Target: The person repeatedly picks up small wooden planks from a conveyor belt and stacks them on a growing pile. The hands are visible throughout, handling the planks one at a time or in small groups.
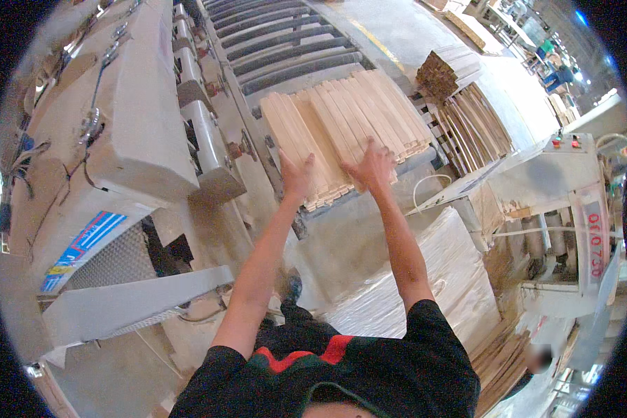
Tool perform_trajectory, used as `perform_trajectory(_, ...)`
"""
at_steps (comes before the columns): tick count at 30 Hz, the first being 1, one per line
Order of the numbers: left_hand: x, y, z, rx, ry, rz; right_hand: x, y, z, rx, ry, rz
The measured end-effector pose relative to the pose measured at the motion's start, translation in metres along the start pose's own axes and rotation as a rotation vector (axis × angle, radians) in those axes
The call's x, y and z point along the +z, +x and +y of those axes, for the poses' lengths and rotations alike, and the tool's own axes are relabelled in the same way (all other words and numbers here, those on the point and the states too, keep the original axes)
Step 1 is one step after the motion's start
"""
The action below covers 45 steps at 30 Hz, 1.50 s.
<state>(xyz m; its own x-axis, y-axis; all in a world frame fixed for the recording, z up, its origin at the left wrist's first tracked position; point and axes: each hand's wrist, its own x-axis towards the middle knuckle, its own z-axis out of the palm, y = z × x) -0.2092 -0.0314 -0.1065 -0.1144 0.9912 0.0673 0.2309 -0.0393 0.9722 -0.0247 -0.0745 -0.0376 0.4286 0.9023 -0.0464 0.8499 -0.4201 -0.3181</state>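
Observation:
Pale wooden slats (369, 115) lie side by side in a flat layer at the near end of a roller conveyor. A recessed strip (313, 132) divides a narrower left group of slats (285, 122) from the wider right group. My left hand (297, 175) rests at the near left edge of the left group, thumb and fingers apart. On the near ends of the right group lies my right hand (374, 168), its fingers spread and its thumb toward the strip. Neither hand is lifting a slat. Some fingertips are blurred.
Dark conveyor rollers (285, 49) run away beyond the slats. A beige machine (125, 104) stands along the left. Stacked wood strips (472, 129) sit to the right, near a control cabinet (550, 174). A plastic-covered stack (432, 279) is close on my right.

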Motion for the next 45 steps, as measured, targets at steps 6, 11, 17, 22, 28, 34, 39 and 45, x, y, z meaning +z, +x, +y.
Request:
perform_trajectory(6,-0.023,-0.009,0.012,-0.048,0.017,-0.035,0.0,-0.078,0.06,0.101,0.709,0.027)
perform_trajectory(11,-0.087,-0.11,0.034,-0.128,-0.421,-0.483,0.03,-0.244,0.103,0.238,1.775,-0.345)
perform_trajectory(17,-0.249,-0.273,0.074,0.178,-0.478,-0.986,0.024,-0.451,0.044,0.101,1.86,-0.373)
perform_trajectory(22,-0.359,-0.33,0.022,-0.099,-0.819,-0.843,-0.005,-0.469,-0.057,-0.448,1.352,-0.937)
perform_trajectory(28,-0.477,-0.32,-0.031,-0.23,-0.906,-0.248,0.045,-0.496,-0.204,-0.558,1.11,-0.805)
perform_trajectory(34,-0.557,-0.266,-0.048,-0.281,-0.938,0.082,0.124,-0.542,-0.372,-0.278,0.645,-0.367)
perform_trajectory(39,-0.593,-0.269,-0.126,-0.256,-1.239,-0.085,0.144,-0.564,-0.454,-0.143,0.321,-0.144)
perform_trajectory(45,-0.593,-0.307,-0.146,-0.35,-1.643,-0.259,0.176,-0.551,-0.502,-0.081,0.179,-0.109)
